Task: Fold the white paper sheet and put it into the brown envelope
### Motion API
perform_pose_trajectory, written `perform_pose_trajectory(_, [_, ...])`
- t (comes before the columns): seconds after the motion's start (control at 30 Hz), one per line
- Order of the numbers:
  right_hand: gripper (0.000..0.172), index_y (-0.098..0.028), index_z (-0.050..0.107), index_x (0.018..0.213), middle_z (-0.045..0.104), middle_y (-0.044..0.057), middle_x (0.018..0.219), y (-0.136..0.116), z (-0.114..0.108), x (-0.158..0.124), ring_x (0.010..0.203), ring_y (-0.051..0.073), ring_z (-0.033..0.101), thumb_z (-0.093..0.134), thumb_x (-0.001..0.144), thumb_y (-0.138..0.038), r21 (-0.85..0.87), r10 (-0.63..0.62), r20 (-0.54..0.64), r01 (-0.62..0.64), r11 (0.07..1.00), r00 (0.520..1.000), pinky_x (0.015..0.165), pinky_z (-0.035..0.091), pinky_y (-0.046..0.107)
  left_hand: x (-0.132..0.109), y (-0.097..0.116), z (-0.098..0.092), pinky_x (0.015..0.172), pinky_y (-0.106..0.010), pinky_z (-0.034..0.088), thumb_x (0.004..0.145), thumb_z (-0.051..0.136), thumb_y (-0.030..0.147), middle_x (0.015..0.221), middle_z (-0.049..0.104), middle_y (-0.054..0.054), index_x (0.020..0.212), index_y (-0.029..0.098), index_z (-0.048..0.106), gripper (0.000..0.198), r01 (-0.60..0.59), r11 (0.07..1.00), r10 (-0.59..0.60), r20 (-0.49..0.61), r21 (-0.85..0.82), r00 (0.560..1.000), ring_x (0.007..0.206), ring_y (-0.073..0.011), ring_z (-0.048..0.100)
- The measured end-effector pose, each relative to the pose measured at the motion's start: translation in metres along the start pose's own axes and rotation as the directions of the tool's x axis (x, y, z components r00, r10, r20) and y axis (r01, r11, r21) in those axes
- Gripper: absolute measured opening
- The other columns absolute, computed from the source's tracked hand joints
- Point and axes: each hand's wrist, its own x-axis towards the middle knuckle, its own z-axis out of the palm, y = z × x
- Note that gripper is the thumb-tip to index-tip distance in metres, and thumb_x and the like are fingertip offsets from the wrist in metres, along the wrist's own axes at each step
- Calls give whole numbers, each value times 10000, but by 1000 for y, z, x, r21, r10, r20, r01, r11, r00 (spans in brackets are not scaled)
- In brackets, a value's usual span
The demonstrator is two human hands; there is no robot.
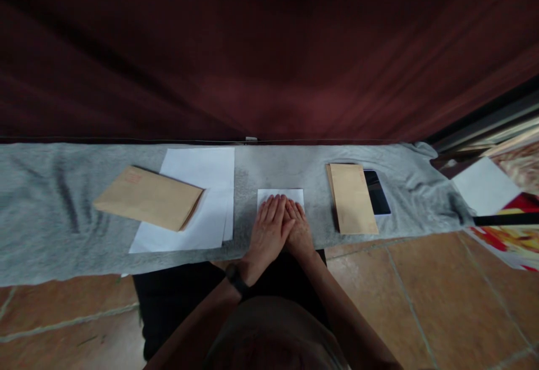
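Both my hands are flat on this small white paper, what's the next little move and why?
Probably sweep the fingers outward across the small white paper to flatten it: the left hand and right hand lie flat on it, overlapping, with only its far edge showing.

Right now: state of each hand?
Left hand: open, flat, palm down on the white paper.
Right hand: open, flat on the same paper, gripping nothing.
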Motion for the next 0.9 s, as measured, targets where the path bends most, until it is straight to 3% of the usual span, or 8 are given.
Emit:
perform_pose_trajectory(0.1, [644,-51,326,1566,381,186,1602,1,5,-3,1516,280,298,462,949,-177,-46,2,-12,-3,999,1000,1247,264,506,5,-2,19,1236,-466,272,1038,361,423,1618,368,-167,1563,85,304,628,-18,1000,19,38,-18,999,1528,-264,281])
perform_pose_trajectory(0.2, [641,-58,304,1578,357,182,1615,1,7,-3,1518,278,295,443,962,-167,-62,35,-19,-36,997,999,1245,266,494,5,-9,30,1254,-470,234,1041,329,423,1641,322,-162,1588,91,251,645,-10,1000,10,70,0,998,1546,-248,235])
perform_pose_trajectory(0.37, [574,-144,295,1596,345,149,1625,3,5,1,1511,287,313,374,1037,-250,-45,161,-79,-164,985,984,1228,244,527,5,-15,31,1268,-473,191,1037,324,407,1655,279,-146,1587,81,260,643,38,996,-46,99,81,994,1560,-242,179])
perform_pose_trajectory(0.67, [552,-140,347,1575,352,160,1616,22,-3,-5,1507,313,322,379,1057,-326,-18,216,-128,-220,975,968,1225,219,559,5,-18,36,1260,-479,208,1012,338,288,1649,273,-173,1581,47,260,623,98,987,-105,51,128,993,1556,-261,189])
perform_pose_trajectory(0.9, [547,-106,344,1572,385,190,1594,35,-5,-10,1491,317,355,340,1072,-330,-10,283,-199,-290,957,938,1214,270,558,2,-17,35,1259,-473,200,1026,319,316,1654,262,-175,1580,44,258,620,125,980,-129,15,155,992,1557,-264,181])
